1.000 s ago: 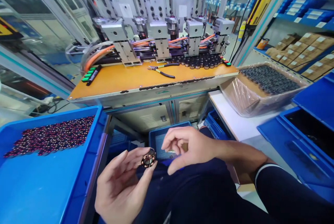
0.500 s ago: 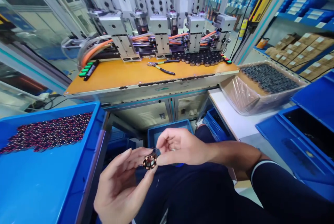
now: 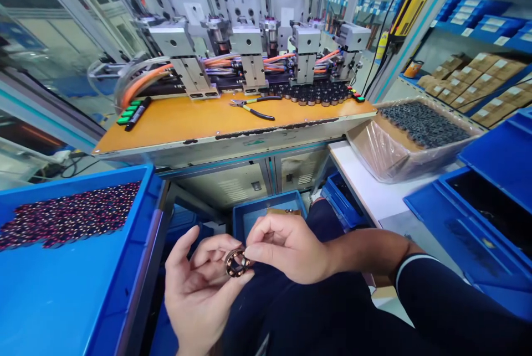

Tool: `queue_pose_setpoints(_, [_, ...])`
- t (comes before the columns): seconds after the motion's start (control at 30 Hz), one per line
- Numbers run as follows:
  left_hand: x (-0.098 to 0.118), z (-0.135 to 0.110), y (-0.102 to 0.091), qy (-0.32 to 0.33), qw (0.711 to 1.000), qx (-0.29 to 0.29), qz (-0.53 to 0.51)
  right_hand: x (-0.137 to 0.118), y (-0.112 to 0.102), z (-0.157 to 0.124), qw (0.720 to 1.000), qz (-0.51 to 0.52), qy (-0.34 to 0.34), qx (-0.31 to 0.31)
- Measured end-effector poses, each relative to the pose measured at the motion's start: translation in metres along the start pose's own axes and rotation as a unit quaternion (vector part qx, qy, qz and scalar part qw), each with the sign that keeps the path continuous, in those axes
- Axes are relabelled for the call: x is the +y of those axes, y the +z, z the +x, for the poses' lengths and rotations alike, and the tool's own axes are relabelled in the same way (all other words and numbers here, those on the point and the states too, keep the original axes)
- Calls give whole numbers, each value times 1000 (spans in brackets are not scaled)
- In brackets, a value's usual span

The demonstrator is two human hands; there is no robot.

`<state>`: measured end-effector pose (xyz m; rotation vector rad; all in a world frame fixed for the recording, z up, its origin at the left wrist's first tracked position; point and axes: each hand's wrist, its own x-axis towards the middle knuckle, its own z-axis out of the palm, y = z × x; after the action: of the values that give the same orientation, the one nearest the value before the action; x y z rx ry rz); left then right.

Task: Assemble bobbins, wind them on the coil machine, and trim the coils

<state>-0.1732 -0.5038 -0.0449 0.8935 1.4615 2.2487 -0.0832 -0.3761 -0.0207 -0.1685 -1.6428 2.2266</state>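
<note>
A small ring-shaped stator with copper windings round its inner side is held up in front of my lap, its opening turned toward me. My left hand grips it between thumb and fingertips, at its lower and upper edges. My right hand is closed in a pinch, thumb against forefinger, at the stator's right upper edge. Whether those fingertips hold a wire or the rim itself is hidden. Below and behind the hands stands a blue bin, with some small pieces in it partly covered by my right hand.
On the left is a large blue tray with rows of small coil parts. Pliers, markers and black round parts lie on the orange bench under a machine. A plastic-lined carton stands right.
The stator has turned so its opening faces me more squarely. My right fingertips have drawn together at its edge, and my left forefinger has lifted away. The view has shifted slightly.
</note>
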Motion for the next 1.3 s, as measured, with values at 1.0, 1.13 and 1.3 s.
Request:
queue_pose_setpoints(1.0, [-7,2,1,-133,987,-29,-86,-23,-26,4,992,-72,76,-76])
queue_pose_setpoints(1.13, [2,4,2,-149,984,-50,-79,-32,-41,11,989,-122,58,-62])
queue_pose_setpoints(1.3, [9,3,3,-179,982,-58,-30,-39,-46,25,963,-172,26,-208])
